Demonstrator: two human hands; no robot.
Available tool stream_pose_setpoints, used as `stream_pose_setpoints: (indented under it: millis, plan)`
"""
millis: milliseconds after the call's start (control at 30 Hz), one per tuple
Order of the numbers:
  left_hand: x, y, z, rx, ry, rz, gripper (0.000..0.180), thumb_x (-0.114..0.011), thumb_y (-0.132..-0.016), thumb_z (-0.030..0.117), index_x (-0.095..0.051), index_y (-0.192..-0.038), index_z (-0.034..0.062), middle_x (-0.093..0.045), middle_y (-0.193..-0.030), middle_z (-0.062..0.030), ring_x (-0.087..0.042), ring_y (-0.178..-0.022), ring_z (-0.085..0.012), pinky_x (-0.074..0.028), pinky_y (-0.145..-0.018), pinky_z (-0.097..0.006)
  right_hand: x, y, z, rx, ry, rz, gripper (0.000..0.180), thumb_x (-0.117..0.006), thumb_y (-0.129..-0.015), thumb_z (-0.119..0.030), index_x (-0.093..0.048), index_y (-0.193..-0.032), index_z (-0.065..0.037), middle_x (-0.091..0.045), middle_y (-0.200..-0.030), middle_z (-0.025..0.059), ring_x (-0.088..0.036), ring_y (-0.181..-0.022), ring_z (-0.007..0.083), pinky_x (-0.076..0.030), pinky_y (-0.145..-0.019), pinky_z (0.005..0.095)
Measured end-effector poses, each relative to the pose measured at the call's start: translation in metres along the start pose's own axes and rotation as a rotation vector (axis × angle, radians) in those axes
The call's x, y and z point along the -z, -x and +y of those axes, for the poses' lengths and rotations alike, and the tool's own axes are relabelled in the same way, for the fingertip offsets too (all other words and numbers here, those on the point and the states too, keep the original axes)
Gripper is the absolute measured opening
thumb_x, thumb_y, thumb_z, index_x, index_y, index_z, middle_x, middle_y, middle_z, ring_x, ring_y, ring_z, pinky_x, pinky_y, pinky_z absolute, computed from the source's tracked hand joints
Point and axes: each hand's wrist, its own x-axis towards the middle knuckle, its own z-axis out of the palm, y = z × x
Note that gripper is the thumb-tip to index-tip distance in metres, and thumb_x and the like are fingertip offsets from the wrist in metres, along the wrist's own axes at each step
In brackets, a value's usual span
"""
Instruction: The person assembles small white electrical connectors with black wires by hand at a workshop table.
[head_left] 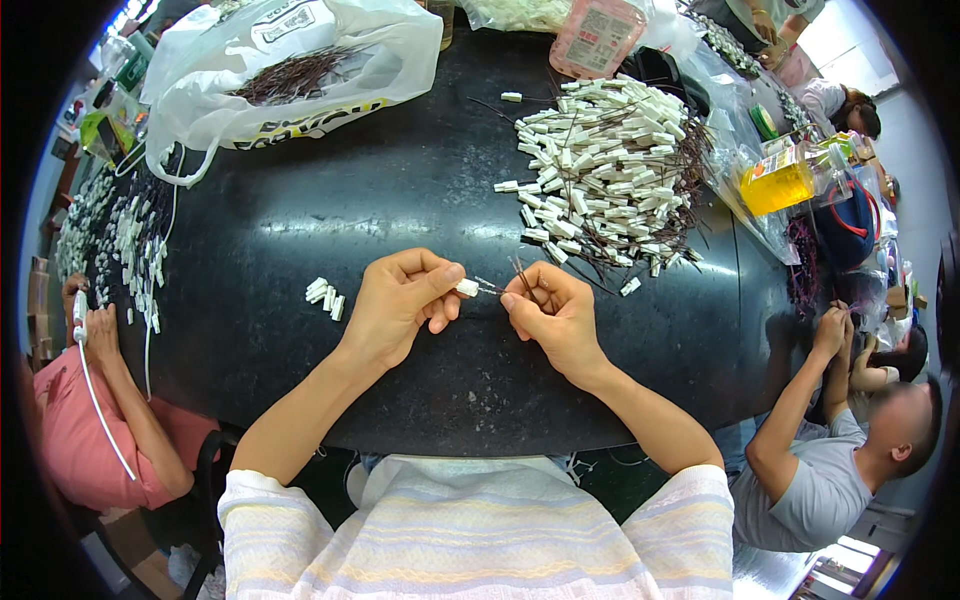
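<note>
My left hand (pixel 400 305) pinches a small white plastic connector (pixel 467 287) between thumb and fingertips. Facing it, my right hand (pixel 558 315) is closed on a few thin dark brown wires (pixel 520 270). Slender tips of the wires point toward the connector; whether any has entered it is too small to tell. Several loose white connectors (pixel 325 297) lie on the table to the left of my left hand. Beyond my right hand rises a large heap of white connectors (pixel 600 165), with brown wires sticking out of it.
The black table (pixel 300 210) has a white plastic bag (pixel 390 75) of brown wires at the far left. A pink-labelled clear container (pixel 598 38) stands behind the heap. A bottle of yellow liquid (pixel 777 182) is on the right. People work at both sides, near white cords (pixel 140 235) on the left.
</note>
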Motion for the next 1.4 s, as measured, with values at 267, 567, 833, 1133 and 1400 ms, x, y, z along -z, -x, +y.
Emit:
stream_pose_setpoints:
  millis: [267,567,833,1133,1400]
  plan:
    - [-0.004,0.002,-0.011,-0.146,-0.141,0.008,0.013,-0.060,-0.083,0.009,-0.057,-0.078,-0.0023,-0.058,-0.063,-0.0083,-0.052,-0.048,-0.0087,-0.040,-0.041,-0.018,-0.001,0.001,0.001,0.030,-0.015,0.043,0.006,-0.057,-0.081,-0.004,-0.052,-0.081,-0.001,-0.052,-0.060,-0.0001,-0.047,-0.051,0.0032,-0.033,-0.044,0.0172]
    - [-0.010,0.006,-0.018,-0.137,-0.167,0.045,0.012,-0.059,-0.083,0.006,-0.058,-0.079,-0.0041,-0.058,-0.062,-0.0091,-0.053,-0.047,-0.0085,-0.040,-0.043,-0.018,-0.006,0.003,0.003,0.082,0.111,0.043,0.006,-0.058,-0.079,-0.001,-0.053,-0.075,0.001,-0.055,-0.063,0.0016,-0.049,-0.052,0.0037,-0.037,-0.046,0.0176]
    - [0.026,0.039,0.038,-0.827,-1.582,0.359,0.016,-0.071,-0.063,0.004,-0.060,-0.075,0.0025,-0.059,-0.094,-0.0092,-0.053,-0.090,-0.0242,-0.047,-0.066,-0.031,-0.002,0.000,0.001,0.027,0.089,0.029,0.006,-0.055,-0.083,-0.006,-0.051,-0.082,-0.002,-0.052,-0.055,-0.0006,-0.044,-0.048,0.0018,-0.029,-0.045,0.0179]
    - [0.056,0.060,0.006,-0.770,-1.529,0.341,0.014,-0.060,-0.068,-0.006,-0.057,-0.082,-0.0027,-0.057,-0.091,-0.0106,-0.051,-0.085,-0.0260,-0.044,-0.071,-0.033,-0.006,-0.001,0.012,0.101,0.070,-0.015,0.006,-0.053,-0.084,-0.006,-0.049,-0.082,-0.001,-0.052,-0.058,0.0003,-0.046,-0.051,0.0033,-0.032,-0.046,0.0183]
    - [0.070,0.084,0.032,-0.675,-1.510,0.206,0.024,-0.060,-0.067,-0.007,-0.062,-0.088,0.0022,-0.057,-0.097,-0.0093,-0.051,-0.084,-0.0240,-0.043,-0.073,-0.034,-0.001,-0.001,0.010,0.074,0.103,-0.002,0.006,-0.055,-0.083,-0.006,-0.051,-0.081,-0.001,-0.053,-0.060,0.0000,-0.046,-0.054,0.0030,-0.034,-0.050,0.0180]
